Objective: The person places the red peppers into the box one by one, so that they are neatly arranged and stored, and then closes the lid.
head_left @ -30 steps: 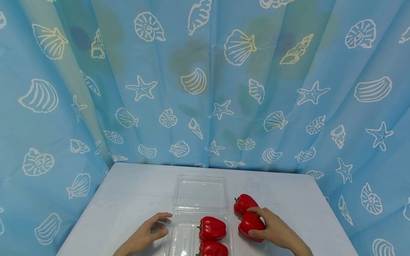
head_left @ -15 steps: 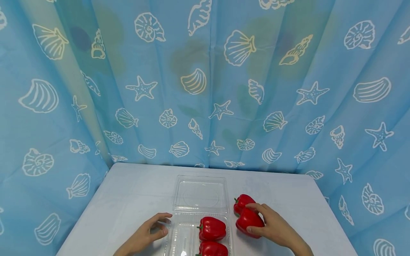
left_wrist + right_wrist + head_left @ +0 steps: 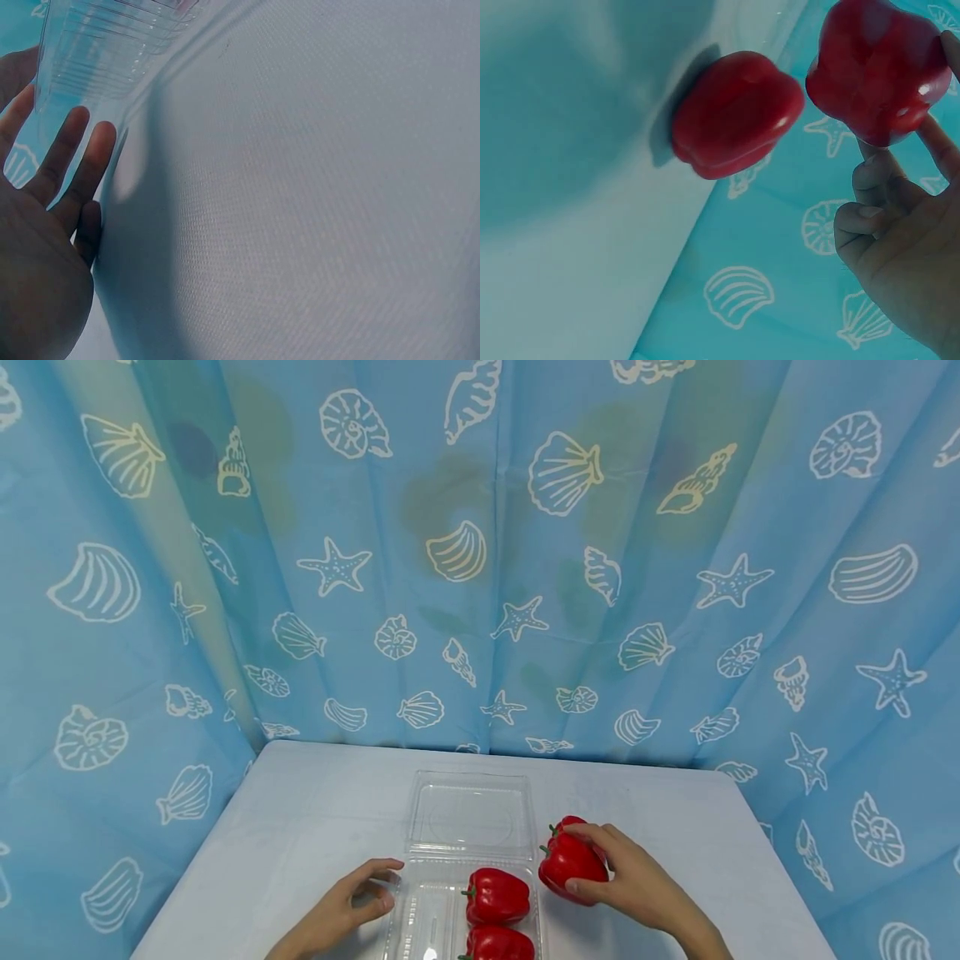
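Observation:
My right hand [image 3: 637, 877] grips a red bell pepper [image 3: 566, 867] between thumb and fingers, and the right wrist view shows this pepper [image 3: 881, 71] lifted off the table. Behind it sits another red bell pepper [image 3: 739, 116], mostly hidden in the head view. A clear plastic clamshell box [image 3: 427, 902] lies with its lid folded back, and two red peppers fill its right side: one [image 3: 497, 897] in full view, the other [image 3: 498, 943] cut off by the frame. My left hand [image 3: 348, 897] is at the box's left edge, fingers loosely bent and holding nothing; whether they touch it I cannot tell.
The box's lid [image 3: 471, 814] lies flat toward the back of the white table [image 3: 315, 802]. A blue curtain [image 3: 480, 693] with white shell prints hangs behind the table and at both sides.
My right hand has lifted the nearer loose pepper and moved it left toward the box, so it now covers more of the pepper behind. My left hand stays where it was.

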Motion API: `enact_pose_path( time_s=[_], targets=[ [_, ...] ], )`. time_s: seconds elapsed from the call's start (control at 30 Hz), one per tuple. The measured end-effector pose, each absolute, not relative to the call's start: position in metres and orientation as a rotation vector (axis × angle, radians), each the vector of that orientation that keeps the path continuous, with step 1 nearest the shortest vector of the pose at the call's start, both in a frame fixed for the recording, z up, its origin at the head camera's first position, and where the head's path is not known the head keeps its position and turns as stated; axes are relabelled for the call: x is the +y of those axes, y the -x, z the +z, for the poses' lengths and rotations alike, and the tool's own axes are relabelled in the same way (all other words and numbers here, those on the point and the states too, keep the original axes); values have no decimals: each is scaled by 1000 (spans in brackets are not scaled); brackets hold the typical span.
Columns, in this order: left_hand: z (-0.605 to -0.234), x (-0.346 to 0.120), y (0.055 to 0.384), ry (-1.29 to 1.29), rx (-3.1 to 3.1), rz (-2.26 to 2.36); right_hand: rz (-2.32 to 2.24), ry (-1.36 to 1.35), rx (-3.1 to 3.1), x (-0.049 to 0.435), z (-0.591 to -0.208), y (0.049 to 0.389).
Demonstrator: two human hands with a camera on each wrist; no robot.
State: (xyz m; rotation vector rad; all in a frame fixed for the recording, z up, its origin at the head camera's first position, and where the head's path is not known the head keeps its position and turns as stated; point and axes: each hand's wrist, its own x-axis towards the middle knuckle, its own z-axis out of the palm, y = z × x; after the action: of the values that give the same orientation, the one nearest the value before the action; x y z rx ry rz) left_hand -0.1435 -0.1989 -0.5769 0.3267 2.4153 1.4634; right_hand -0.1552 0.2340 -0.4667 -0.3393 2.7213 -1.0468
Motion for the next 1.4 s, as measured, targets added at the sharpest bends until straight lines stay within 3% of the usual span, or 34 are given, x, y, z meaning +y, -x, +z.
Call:
enact_pose_path(
  time_s=[0.97,1.4],
  targets=[
    [-570,-197,143,-308,2371,1487,-948,720,2704,163,-443,166],
    [-571,-195,143,-239,2375,1450,-846,763,2672,117,-444,172]
  ],
)
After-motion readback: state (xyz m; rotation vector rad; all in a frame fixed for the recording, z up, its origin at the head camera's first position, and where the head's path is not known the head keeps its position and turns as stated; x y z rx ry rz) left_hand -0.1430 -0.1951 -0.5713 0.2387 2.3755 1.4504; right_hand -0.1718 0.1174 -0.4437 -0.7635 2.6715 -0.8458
